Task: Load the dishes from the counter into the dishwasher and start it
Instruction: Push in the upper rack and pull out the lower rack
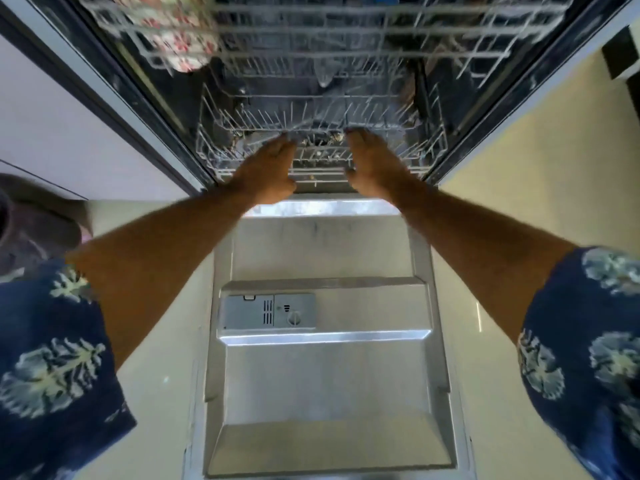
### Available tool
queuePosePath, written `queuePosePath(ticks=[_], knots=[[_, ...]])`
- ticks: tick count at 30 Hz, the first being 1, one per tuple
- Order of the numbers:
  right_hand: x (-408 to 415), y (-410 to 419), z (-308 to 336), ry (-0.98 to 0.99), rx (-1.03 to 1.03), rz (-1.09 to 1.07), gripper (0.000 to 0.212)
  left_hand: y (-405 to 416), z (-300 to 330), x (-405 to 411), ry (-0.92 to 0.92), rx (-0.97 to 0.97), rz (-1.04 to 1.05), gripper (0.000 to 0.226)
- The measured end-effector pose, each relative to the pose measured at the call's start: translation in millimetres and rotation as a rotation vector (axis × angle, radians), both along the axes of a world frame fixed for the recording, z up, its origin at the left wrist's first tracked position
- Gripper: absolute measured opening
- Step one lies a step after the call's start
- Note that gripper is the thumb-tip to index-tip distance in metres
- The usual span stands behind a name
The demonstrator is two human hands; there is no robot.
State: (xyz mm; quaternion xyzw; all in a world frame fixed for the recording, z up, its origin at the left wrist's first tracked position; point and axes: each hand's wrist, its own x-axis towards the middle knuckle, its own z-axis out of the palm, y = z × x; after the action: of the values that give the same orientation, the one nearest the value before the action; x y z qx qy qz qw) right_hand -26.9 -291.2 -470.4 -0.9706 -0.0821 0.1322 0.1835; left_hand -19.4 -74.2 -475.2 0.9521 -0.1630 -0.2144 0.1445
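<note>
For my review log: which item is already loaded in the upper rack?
Start at the open dishwasher door and look up past both hands to the upper rack. At its left sits a white dish with red flowers, the only patterned piece.

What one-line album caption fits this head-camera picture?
Both hands, left hand and right hand, reach open to the lower rack above the dishwasher's lowered door.
</note>
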Motion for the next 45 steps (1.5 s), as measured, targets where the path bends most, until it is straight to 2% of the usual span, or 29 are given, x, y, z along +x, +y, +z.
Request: queuePosePath(ticks=[3, 6, 8, 11, 16, 23, 32, 45], knots=[[23.2, 4.5, -25.1, 0.015, -0.100, 0.112, 0.062, -6.5, -28.0, 14.0, -0.019, -0.039, 0.010, 0.086], [26.6, 4.6, -37.9, -0.139, -0.072, 0.100, 0.034, -9.8, -36.8, 13.7, -0.173, -0.155, 0.076, 0.059], [22.7, 0.9, -37.7, -0.138, 0.003, 0.070, 0.020, -10.0, -35.4, 9.5, -0.231, -0.190, 0.106, 0.039], [8.2, -2.5, -28.1, -0.027, 0.023, 0.087, 0.020, -10.6, -25.6, -7.8, -0.217, -0.231, 0.127, 0.019], [-50.5, 2.1, -8.2, 0.086, -0.017, 0.148, 0.025, -7.9, -13.2, -59.2, -0.096, -0.187, 0.140, 0.018], [-146.3, 7.8, 2.7, 0.229, 0.001, 0.169, 0.015, -2.5, -5.8, -155.7, 0.050, -0.162, 0.169, 0.013], [-245.6, 7.8, -0.1, 0.366, 0.022, 0.127, 0.011, -1.4, 2.0, -255.8, 0.192, -0.137, 0.239, 0.020], [-314.1, 8.8, -2.3, 0.484, 0.101, 0.104, 0.015, 3.8, 4.7, -331.2, 0.308, -0.233, 0.334, 0.019]])
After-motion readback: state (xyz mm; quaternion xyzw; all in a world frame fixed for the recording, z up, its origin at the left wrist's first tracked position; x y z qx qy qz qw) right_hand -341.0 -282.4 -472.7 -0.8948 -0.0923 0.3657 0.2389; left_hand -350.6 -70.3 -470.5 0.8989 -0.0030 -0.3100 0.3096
